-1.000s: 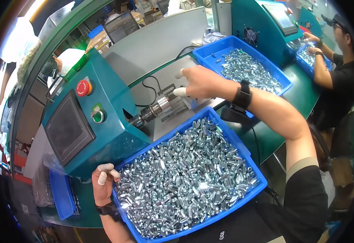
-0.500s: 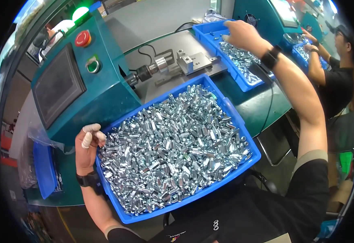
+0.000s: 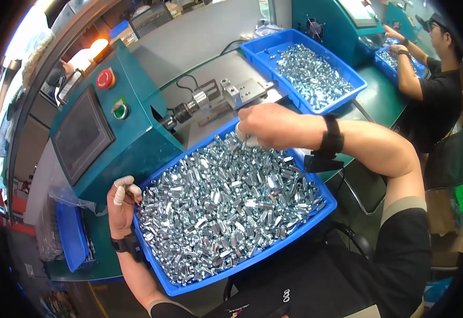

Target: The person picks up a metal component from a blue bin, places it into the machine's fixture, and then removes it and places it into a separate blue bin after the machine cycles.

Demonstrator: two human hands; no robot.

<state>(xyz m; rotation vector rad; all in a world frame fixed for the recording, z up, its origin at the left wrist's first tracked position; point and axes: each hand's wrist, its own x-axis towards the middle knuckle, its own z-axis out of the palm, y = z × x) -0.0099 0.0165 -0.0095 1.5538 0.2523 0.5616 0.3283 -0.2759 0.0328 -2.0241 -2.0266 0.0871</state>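
Observation:
A large blue tray [image 3: 333, 204] in front of me is heaped with small shiny hexagonal metal pieces [image 3: 215, 206], like long nuts. White covers sit on some of my fingertips. At the tray's left rim is my left hand [image 3: 121, 206], its fingers curled in against the edge of the heap; whether a piece is in them is hidden. My right hand [image 3: 274, 126] hovers over the far side of the tray, knuckles up. Its fingers are drawn together and point down at the pieces, and its back hides what they hold, if anything.
Beyond the tray stands a green machine [image 3: 120, 127] with a dark screen, a red button [image 3: 105, 79] and a lit orange lamp [image 3: 99, 46]. Its chuck [image 3: 184, 111] faces a metal fixture [image 3: 242, 93]. Another blue tray [image 3: 361, 84] of pieces is behind. A co-worker [image 3: 438, 100] sits far right.
My right hand has come from the far blue tray back over the near tray. The machine's lamp has turned from green to orange. My left hand stays at the rim.

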